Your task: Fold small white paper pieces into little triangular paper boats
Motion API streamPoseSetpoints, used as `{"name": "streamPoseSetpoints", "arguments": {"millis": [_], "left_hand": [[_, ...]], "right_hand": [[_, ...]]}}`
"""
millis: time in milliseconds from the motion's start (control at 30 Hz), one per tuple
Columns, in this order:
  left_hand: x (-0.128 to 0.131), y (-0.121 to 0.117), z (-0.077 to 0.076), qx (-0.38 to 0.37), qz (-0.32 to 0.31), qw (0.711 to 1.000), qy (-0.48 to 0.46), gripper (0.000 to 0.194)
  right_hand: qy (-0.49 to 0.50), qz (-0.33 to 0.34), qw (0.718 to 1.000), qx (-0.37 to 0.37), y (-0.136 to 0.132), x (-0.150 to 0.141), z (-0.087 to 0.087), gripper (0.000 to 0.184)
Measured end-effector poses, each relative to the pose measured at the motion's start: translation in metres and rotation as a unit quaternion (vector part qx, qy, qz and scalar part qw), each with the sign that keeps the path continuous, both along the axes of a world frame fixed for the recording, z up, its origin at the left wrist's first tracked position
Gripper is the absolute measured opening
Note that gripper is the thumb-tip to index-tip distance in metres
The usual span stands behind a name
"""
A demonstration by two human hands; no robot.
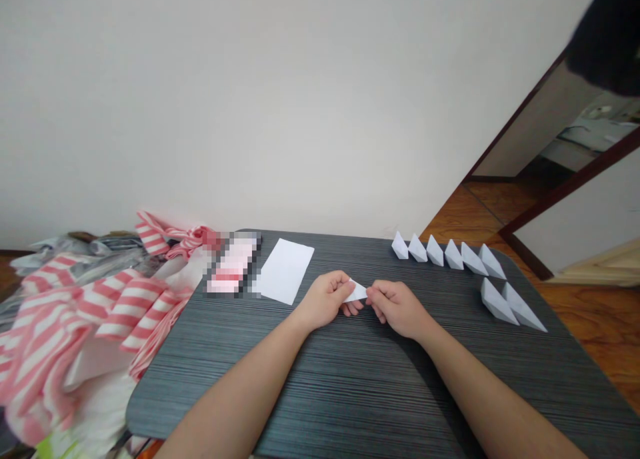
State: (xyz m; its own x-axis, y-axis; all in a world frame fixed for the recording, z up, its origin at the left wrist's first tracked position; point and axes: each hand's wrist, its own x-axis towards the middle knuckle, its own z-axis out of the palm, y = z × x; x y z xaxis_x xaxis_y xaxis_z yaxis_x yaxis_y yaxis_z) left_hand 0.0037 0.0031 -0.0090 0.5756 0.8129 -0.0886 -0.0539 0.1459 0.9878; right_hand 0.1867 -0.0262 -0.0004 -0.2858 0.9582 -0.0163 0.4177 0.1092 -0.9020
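Observation:
My left hand [327,300] and my right hand [397,307] meet over the middle of a dark striped table [350,386]. Between them they pinch a small folded piece of white paper [357,290], each hand closed on one end of it. The fold sits just above the tabletop. A flat stack of white paper slips [286,270] lies a little to the left of my left hand.
Several folded white paper triangles [445,252] stand in a row at the back right, with two more [510,302] nearer the right edge. Red-and-white striped plastic bags [85,312] pile up at the left. A white wall rises behind; a doorway opens at right.

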Motion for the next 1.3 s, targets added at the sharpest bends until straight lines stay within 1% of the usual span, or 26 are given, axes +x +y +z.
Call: {"name": "streamPoseSetpoints", "arguments": {"millis": [100, 233, 367, 433, 633, 800, 900, 1000, 1167, 1300], "left_hand": [[0.0, 0.0, 0.0, 0.003, 0.003, 1.0, -0.013, 0.027], [0.001, 0.001, 0.0, 0.01, 0.03, 0.999, -0.015, 0.026], [0.0, 0.002, 0.0, 0.034, 0.044, 0.998, 0.011, 0.024], [0.0, 0.001, 0.0, 0.049, 0.043, 0.998, 0.018, 0.023], [0.002, -0.001, 0.0, 0.076, 0.034, 0.996, 0.039, 0.024], [0.003, -0.001, -0.005, 0.072, 0.063, 0.995, 0.029, 0.022], [0.003, -0.001, -0.006, 0.083, 0.043, 0.995, 0.046, 0.019], [0.002, -0.003, -0.003, 0.105, 0.02, 0.992, 0.065, 0.017], [0.002, -0.004, 0.001, 0.127, 0.012, 0.989, 0.08, 0.015], [0.001, -0.004, 0.002, 0.126, 0.004, 0.989, 0.08, 0.015]], "right_hand": [[0.006, 0.009, 1.0, -0.004, 0.001, 0.001, -0.001, 0.029], [0.039, -0.006, 0.999, -0.004, 0.003, 0.003, -0.006, 0.029], [0.127, 0.023, 0.992, -0.013, 0.003, 0.001, -0.01, 0.015], [0.149, 0.033, 0.988, -0.018, 0.002, 0.0, -0.011, 0.012], [0.157, 0.051, 0.986, -0.014, 0.0, -0.003, -0.012, 0.011], [0.147, 0.045, 0.988, -0.017, -0.001, -0.003, -0.013, 0.012], [0.141, 0.047, 0.989, -0.011, -0.001, -0.003, -0.014, 0.012], [0.131, 0.045, 0.99, -0.004, 0.0, -0.002, -0.016, 0.012], [0.128, 0.041, 0.991, -0.007, 0.001, -0.001, -0.02, 0.014], [0.136, 0.051, 0.989, -0.011, 0.001, -0.001, -0.019, 0.013]]}}
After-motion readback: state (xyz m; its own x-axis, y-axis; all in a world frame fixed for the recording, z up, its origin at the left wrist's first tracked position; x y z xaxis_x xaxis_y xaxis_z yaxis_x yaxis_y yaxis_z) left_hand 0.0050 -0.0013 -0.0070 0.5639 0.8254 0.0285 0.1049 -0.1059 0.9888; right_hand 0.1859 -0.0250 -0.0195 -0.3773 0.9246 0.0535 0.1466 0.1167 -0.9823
